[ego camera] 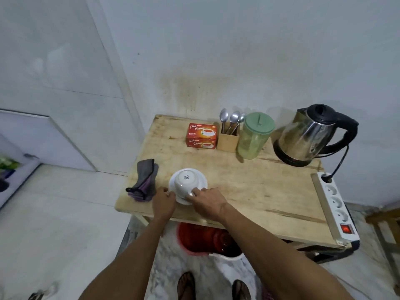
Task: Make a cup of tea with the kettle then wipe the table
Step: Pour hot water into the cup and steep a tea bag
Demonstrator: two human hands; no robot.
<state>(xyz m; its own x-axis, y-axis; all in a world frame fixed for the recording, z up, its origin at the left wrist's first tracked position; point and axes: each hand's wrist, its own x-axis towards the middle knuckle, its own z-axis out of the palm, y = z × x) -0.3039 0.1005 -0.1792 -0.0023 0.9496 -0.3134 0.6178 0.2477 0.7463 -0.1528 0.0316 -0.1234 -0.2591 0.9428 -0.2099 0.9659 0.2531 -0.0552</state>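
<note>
**Cup upside down on saucer, both hands at its near edge**

Cup (pixel 185 182) sits inverted on a white saucer (pixel 201 177), base sticker facing up, front-left area of the wooden desk (pixel 249 187).

Head view:
- Left hand (pixel 162 203) at the saucer's near-left rim; fingers (pixel 167 192) curled, touching the saucer edge. Can't tell if it's an actual grip or just contact.
- Right hand (pixel 208 202) at the near-right side; fingers (pixel 194 191) resting against the cup wall and saucer rim, partly closed. Firm hold not confirmable.
- So the cup is right at the fingertips of both hands, between them, on the far side.
- Folded grey-purple cloth (pixel 144 180) just left of the saucer, near the desk's left edge.
- Back row, left to right: red tea box (pixel 201 135), wooden holder with spoons (pixel 229 135), green-lidded jar (pixel 254 136), steel kettle (pixel 311 137) on its base, lid shut.
- Kettle cord runs to a white power strip (pixel 334 204) along the desk's right edge; its red switch is lit.
- Kettle well apart from the cup, far right corner.
</note>
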